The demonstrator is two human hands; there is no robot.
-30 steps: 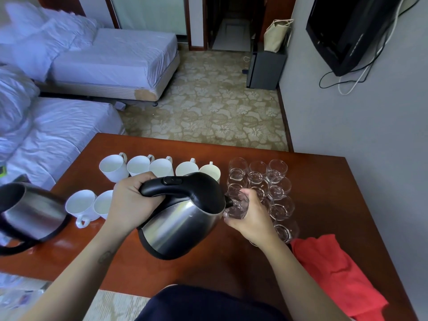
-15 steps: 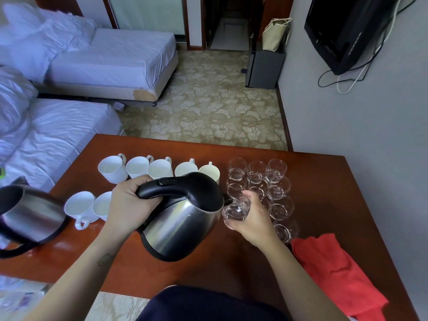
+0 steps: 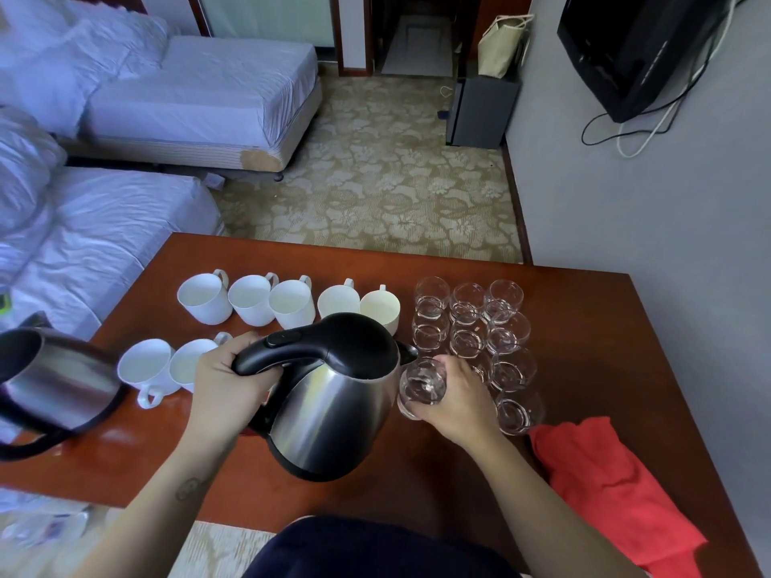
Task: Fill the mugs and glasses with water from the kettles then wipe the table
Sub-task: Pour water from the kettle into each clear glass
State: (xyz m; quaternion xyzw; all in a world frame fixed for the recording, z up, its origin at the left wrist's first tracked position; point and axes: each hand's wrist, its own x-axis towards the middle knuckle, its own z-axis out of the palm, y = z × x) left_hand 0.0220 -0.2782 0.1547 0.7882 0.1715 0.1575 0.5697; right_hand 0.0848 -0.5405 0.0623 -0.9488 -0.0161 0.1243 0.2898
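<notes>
I am in the pouring step, on the glasses. My left hand [image 3: 225, 390] is wrapped round the handle of the kettle [image 3: 333, 402], which is tipped with its spout at the rim of a glass [image 3: 421, 385]. My right hand [image 3: 463, 398] grips that glass round its side, just beside the other glasses [image 3: 471, 327] on the table's [image 3: 584, 327] right half. Next, I judge, I should level the kettle before the glass brims. The red cloth [image 3: 605, 486] lies at the near right corner.
</notes>
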